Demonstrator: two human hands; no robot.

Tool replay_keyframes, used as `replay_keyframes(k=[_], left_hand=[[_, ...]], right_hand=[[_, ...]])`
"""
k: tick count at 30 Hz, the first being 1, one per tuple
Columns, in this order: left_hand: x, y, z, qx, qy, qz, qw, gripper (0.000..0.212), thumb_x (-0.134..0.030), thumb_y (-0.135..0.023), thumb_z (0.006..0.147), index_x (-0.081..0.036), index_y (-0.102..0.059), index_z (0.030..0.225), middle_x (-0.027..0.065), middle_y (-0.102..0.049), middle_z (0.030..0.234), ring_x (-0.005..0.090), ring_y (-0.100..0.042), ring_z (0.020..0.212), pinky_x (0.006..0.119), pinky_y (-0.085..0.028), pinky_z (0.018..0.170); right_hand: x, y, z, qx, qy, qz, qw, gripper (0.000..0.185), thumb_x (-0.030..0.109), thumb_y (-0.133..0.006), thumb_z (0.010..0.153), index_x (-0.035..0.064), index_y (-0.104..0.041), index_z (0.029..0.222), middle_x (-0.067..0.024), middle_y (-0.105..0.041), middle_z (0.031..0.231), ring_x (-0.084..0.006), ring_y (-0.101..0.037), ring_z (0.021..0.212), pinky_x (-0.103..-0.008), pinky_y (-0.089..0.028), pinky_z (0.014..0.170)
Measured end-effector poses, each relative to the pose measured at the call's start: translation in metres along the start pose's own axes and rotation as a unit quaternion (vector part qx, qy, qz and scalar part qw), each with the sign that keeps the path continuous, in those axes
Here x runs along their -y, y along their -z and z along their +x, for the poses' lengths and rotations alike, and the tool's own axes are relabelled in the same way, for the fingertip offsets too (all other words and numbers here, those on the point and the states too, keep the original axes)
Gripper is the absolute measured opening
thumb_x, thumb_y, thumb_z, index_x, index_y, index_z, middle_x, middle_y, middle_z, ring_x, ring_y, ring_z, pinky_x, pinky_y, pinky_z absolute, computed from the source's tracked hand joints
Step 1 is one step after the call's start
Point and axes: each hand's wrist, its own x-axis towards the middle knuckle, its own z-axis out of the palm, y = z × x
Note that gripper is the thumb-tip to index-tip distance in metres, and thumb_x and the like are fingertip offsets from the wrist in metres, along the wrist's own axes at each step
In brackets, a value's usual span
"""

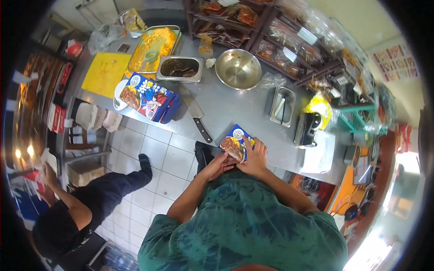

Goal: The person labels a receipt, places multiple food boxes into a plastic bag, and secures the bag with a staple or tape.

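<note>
A blue printed food box (234, 144) with a picture of a meal on it stands at the front edge of the steel counter, close to my body. My right hand (256, 155) rests over its right side with the fingers spread on the top. At the box's lower left corner is my left hand (220, 166), its thumb on the printed face and its fingers at the near side. A chef's knife (195, 115) with a black handle lies just left of the box. Farther left sits a stack of similar blue boxes (152, 98).
Along the back of the steel counter (210, 101) are a tray of yellow food (152, 47), a steel pan (179, 69), a mixing bowl (238, 69) and a small pan with utensils (283, 106). A yellow cutting board (105, 74) lies left. A person in black (91, 200) stands at left.
</note>
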Motion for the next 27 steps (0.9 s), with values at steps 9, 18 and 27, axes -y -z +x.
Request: replay_keyframes(k=[9, 18, 27], left_hand=[[-0.047, -0.084, 0.030, 0.018, -0.318, -0.021, 0.948, 0.089, -0.055, -0.065, 0.087, -0.009, -0.023, 0.151, 0.0109, -0.041, 0.148, 0.0278, -0.043, 0.136, 0.048, -0.035, 0.114], [-0.180, -0.264, -0.018, 0.129, -0.547, -0.040, 0.826, 0.109, -0.090, -0.031, 0.076, -0.014, -0.019, 0.153, 0.0089, -0.035, 0.152, 0.0271, -0.037, 0.139, 0.046, -0.032, 0.115], [-0.210, -0.309, -0.058, 0.136, -0.636, -0.084, 0.755, 0.101, -0.089, -0.022, 0.079, -0.018, -0.026, 0.151, 0.0063, -0.036, 0.151, 0.0236, -0.037, 0.140, 0.044, -0.031, 0.116]], right_hand=[[0.008, 0.138, 0.038, 0.018, 0.134, 0.168, 0.976, 0.106, 0.035, -0.082, 0.061, 0.0147, -0.029, 0.151, -0.0221, -0.044, 0.124, -0.0423, -0.043, 0.117, -0.0497, -0.034, 0.101], [0.090, 0.330, 0.050, -0.082, 0.322, 0.047, 0.942, 0.088, 0.027, -0.076, 0.071, 0.0092, -0.037, 0.148, -0.0269, -0.035, 0.149, -0.0420, -0.037, 0.138, -0.0443, -0.031, 0.113], [0.142, 0.373, 0.027, -0.224, 0.411, -0.047, 0.883, 0.064, 0.026, -0.071, 0.080, 0.0077, -0.051, 0.138, -0.0180, -0.057, 0.134, -0.0381, -0.058, 0.120, -0.0429, -0.048, 0.100]])
